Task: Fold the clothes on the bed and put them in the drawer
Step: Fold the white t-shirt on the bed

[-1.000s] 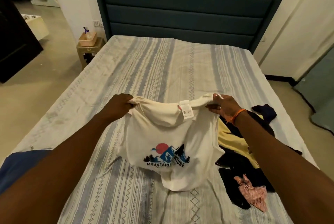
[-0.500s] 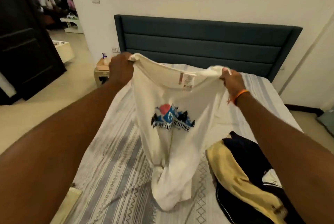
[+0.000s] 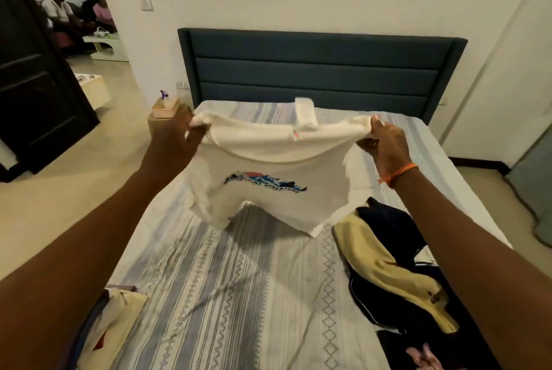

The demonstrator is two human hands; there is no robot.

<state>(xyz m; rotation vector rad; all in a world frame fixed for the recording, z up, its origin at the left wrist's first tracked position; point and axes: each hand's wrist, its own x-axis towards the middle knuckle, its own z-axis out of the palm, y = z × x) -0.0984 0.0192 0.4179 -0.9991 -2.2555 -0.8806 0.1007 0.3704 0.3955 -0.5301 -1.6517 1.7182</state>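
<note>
A white T-shirt with a mountain print floats above the striped bed, billowed out almost flat. My left hand grips its left shoulder. My right hand pinches the right shoulder; an orange band circles that wrist. The shirt's hem hangs free over the sheet, its tag flipped up at the collar. A heap of unfolded clothes, dark blue and pale yellow, lies on the bed under my right forearm. No drawer is in view.
A cream cloth lies at the bed's near left corner. The dark headboard stands at the far end. A small bedside stand with a basket sits left of it. A dark door stands open at left; people sit in the room beyond.
The shirt hung down from my raised hands half a second ago; now both hands are lower and farther apart, and the shirt has swung forward and flattened in the air.
</note>
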